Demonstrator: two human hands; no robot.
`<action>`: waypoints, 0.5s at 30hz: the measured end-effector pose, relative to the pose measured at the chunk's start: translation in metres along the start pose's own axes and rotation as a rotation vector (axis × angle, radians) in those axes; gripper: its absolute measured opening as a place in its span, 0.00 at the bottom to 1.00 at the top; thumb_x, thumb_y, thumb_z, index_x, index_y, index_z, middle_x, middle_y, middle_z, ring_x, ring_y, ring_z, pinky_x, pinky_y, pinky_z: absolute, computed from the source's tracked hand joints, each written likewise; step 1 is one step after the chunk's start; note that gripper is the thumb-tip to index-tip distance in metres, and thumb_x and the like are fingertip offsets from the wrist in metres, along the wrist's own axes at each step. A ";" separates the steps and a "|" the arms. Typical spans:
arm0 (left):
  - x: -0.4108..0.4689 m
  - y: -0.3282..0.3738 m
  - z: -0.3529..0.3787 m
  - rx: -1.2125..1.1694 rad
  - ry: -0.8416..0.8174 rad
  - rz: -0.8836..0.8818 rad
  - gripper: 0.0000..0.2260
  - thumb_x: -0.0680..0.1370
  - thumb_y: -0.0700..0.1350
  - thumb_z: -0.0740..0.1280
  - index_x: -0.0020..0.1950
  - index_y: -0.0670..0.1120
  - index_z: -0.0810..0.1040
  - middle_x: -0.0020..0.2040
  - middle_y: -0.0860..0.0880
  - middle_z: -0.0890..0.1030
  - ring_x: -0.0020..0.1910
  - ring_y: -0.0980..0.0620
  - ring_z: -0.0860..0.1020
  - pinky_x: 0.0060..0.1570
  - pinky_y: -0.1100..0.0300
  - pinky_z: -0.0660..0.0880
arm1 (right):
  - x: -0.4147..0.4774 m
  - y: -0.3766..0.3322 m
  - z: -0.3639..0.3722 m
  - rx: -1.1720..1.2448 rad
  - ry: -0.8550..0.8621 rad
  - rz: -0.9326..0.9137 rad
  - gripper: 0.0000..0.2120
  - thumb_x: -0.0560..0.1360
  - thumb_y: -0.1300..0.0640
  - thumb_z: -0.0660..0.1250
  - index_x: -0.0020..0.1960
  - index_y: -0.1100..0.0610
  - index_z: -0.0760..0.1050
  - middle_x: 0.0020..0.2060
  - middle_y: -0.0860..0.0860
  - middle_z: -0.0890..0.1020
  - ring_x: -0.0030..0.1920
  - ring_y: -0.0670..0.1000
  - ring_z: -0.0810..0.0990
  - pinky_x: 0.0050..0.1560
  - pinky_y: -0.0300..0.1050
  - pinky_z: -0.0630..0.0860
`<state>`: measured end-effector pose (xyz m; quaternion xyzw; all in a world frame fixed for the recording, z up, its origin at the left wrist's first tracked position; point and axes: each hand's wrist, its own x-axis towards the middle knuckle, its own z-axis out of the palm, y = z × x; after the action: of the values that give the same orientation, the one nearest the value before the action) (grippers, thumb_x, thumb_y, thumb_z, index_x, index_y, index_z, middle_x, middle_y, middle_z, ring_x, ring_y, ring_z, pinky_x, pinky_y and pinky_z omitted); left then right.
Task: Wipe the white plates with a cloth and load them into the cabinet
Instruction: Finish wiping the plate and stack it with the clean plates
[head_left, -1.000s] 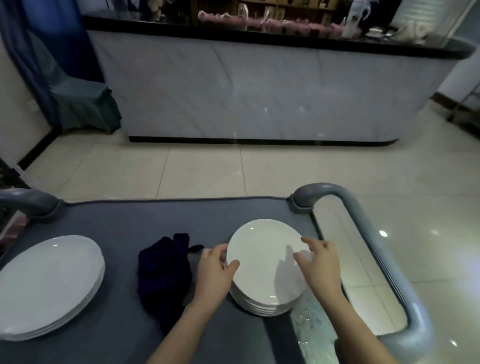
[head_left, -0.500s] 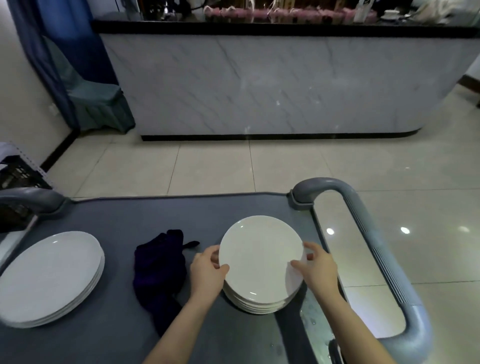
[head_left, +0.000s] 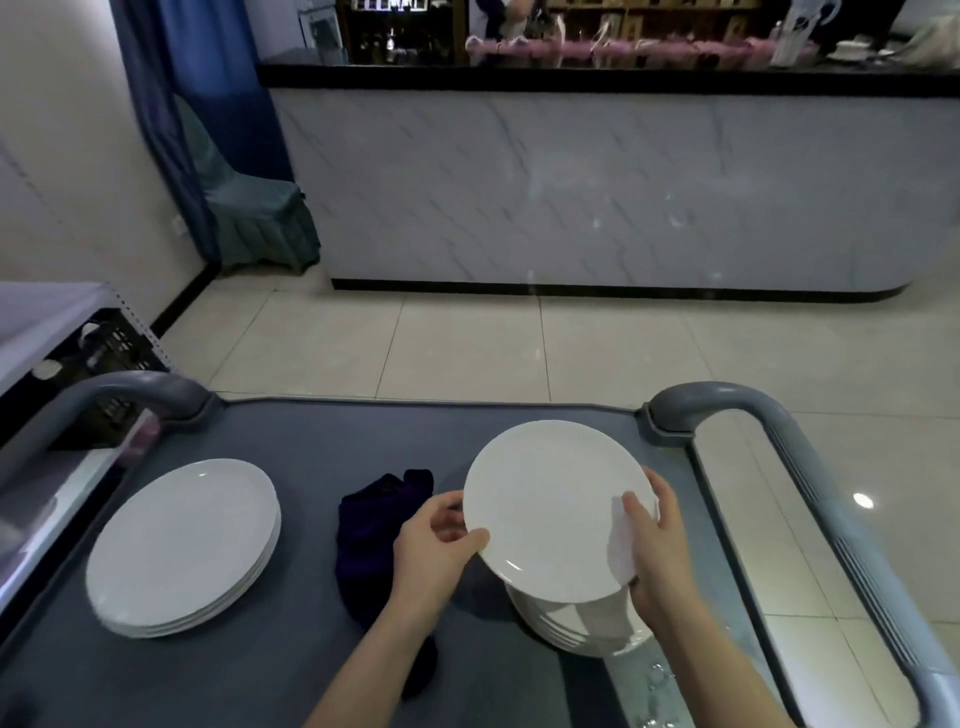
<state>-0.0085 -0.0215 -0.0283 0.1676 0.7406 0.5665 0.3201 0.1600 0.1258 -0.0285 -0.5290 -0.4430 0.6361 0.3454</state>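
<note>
Head view looks down on a grey cart (head_left: 311, 431) carrying everything. A stack of large white plates (head_left: 182, 545) sits at its left, perhaps already wiped; a smaller stack (head_left: 576, 623) at its right likely waits. Above that one plate (head_left: 550, 509) is held tilted, clear of the rest. The dark cloth (head_left: 374, 525) lies between the stacks, untouched, so wiping this plate and loading the cabinet seem ahead. The left hand (head_left: 431, 545) pinches the plate's left rim; the right hand (head_left: 654, 551) grips its right rim.
</note>
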 end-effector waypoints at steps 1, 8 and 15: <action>0.001 0.002 -0.006 -0.008 -0.010 0.014 0.18 0.69 0.38 0.76 0.54 0.55 0.81 0.45 0.53 0.83 0.43 0.58 0.82 0.39 0.69 0.76 | 0.000 0.002 0.008 -0.002 0.050 -0.004 0.13 0.82 0.54 0.60 0.65 0.43 0.71 0.59 0.50 0.77 0.58 0.56 0.77 0.61 0.59 0.76; 0.033 0.003 -0.060 0.174 0.016 0.147 0.11 0.74 0.41 0.73 0.54 0.53 0.83 0.43 0.53 0.84 0.44 0.58 0.82 0.49 0.59 0.80 | -0.002 0.004 0.024 -0.036 0.147 -0.070 0.12 0.82 0.54 0.59 0.60 0.46 0.78 0.57 0.49 0.80 0.57 0.54 0.78 0.57 0.49 0.73; 0.090 -0.012 -0.081 0.626 -0.220 0.232 0.24 0.74 0.50 0.74 0.69 0.52 0.73 0.63 0.56 0.72 0.65 0.55 0.67 0.67 0.60 0.64 | -0.008 0.014 0.028 -0.084 0.184 -0.018 0.10 0.82 0.53 0.60 0.60 0.47 0.78 0.55 0.47 0.80 0.49 0.45 0.78 0.48 0.43 0.71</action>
<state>-0.1275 -0.0292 -0.0529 0.4007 0.8154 0.3234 0.2645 0.1348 0.1081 -0.0372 -0.5952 -0.4403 0.5625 0.3680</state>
